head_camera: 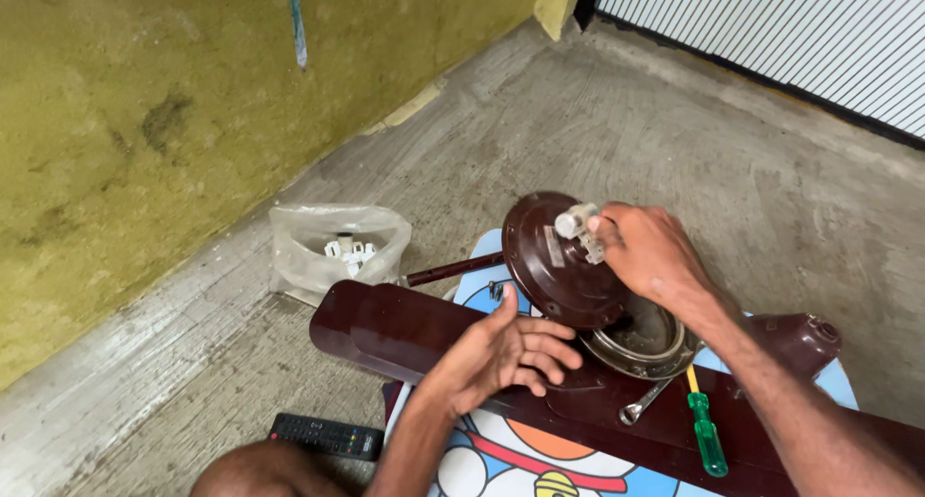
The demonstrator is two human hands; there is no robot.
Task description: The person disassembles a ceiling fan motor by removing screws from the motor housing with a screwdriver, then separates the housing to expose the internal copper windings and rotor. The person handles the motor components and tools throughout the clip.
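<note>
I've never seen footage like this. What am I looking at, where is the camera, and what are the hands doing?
There is no machine here: a person wears a camera on the head, looking down at their own bare hands. The right hand pinches a small white part on a dark brown round motor cover, tilted up. The left hand rests against that cover, over a brown fan blade. Nearby lie a green-handled screwdriver, a spanner, a black remote and a plastic bag of white parts on the concrete floor.
</note>
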